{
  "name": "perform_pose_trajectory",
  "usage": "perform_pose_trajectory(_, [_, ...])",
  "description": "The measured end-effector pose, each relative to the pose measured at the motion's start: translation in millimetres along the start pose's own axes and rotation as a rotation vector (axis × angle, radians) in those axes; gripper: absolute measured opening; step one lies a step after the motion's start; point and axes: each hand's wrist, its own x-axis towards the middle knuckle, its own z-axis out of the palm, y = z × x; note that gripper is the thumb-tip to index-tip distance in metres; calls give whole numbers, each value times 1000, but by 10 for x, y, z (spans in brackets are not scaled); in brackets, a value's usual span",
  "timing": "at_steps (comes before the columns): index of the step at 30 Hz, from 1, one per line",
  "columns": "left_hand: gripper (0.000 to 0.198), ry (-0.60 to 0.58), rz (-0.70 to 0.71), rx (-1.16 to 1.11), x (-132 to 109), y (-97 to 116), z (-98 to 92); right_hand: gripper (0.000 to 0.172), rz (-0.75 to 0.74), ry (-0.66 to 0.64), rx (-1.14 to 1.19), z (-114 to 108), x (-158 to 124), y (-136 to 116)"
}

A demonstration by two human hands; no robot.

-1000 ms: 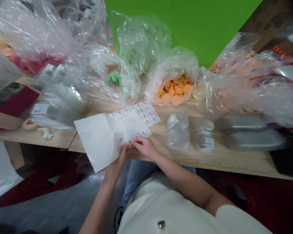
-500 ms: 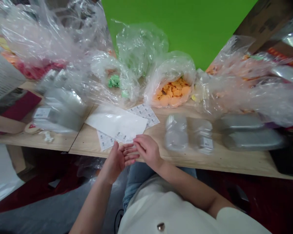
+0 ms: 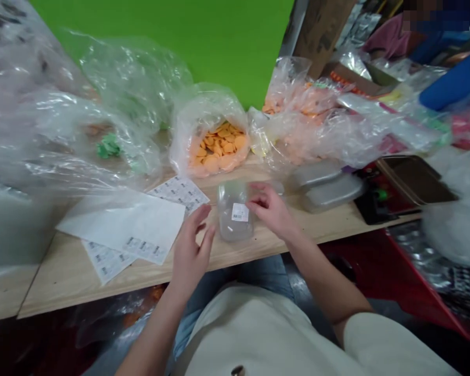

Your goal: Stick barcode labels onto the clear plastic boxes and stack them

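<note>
A clear plastic container (image 3: pixel 231 227) with a white barcode label (image 3: pixel 240 212) on it lies on the wooden table between my hands. My left hand (image 3: pixel 194 240) is just left of it, thumb and fingers apart and holding nothing. At the container's right side, my right hand (image 3: pixel 272 209) has its thumb and fingertips bent beside the label's edge; whether they grip anything is too small to tell. White label sheets (image 3: pixel 129 224) lie to the left, partly overlapping a printed sheet (image 3: pixel 182 193).
Behind the container stands an open bag of orange discs (image 3: pixel 219 149). A bag with green pieces (image 3: pixel 108 146) is at the left. Grey-clear containers (image 3: pixel 332 192) and a brown tray (image 3: pixel 415 180) sit to the right. A red crate (image 3: pixel 419 297) is below the table edge.
The view has turned right. My hands have moved from the label sheets to the clear container, and a label now shows on its front. They are farther apart than before.
</note>
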Motion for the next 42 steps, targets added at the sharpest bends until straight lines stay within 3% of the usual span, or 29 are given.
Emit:
perform_pose_trajectory(2, [39, -98, 93, 52, 75, -82, 136, 47, 27, -77, -29, -85, 72, 75])
perform_pose_trajectory(5, [37, -152, 77, 7, 105, -166, 275, 48, 16, -151, -57, -78, 107, 156])
perform_pose_trajectory(23, [35, 20, 32, 107, 142, -121, 461, 41, -89, -187, -266, -45, 156, 208])
perform_pose_trajectory(25, [38, 28, 38, 118, 153, -113, 475, 44, -124, -155, -368, -54, 126, 201])
perform_pose_trajectory(29, [45, 22, 13, 46, 163, -117, 493, 48, -329, 127, -616, -109, 25, 187])
perform_pose_trajectory(30, [45, 16, 4, 25, 164, -120, 492, 44, -389, 126, -645, -117, -6, 197])
perform_pose_trajectory(35, [31, 17, -19, -88, 164, -167, 372, 48, -588, -288, -847, -70, -113, 350])
perform_pose_trajectory(39, [27, 241, -140, -51, 146, -237, 140, 53, -636, -338, -918, -63, -92, 461])
perform_pose_trajectory(42, [27, 311, -260, -81, 121, -212, -14, 47, -688, -346, -874, -107, -83, 450])
